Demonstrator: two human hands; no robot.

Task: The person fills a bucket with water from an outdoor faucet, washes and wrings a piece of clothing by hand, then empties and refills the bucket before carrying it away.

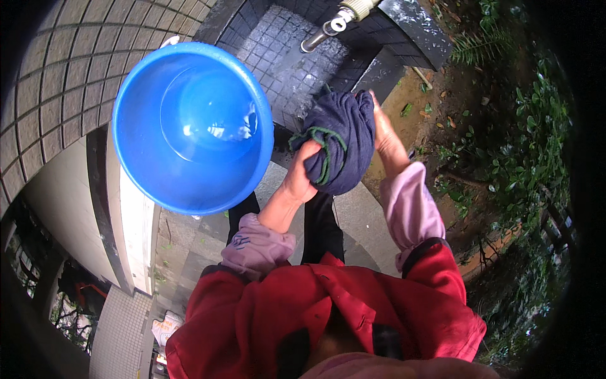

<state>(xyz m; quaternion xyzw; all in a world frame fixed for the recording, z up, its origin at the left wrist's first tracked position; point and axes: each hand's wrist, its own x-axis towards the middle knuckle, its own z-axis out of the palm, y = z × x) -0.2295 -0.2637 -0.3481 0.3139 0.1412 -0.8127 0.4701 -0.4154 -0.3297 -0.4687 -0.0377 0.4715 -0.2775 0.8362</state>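
My left hand grips the lower left side of a bundled dark blue cloth with a green stitched edge. On the right side of the same bundle lies my right hand, its fingers partly hidden behind the cloth. The bundle is in front of a tiled basin, below a metal tap. To the left of my hands, a round blue plastic basin holds what looks like clear water, with bright reflections on it.
A tiled wall curves along the upper left. The dark basin ledge borders soil with leafy plants on the right. Paving lies around my legs. A white bag bearing writing is at the lower left.
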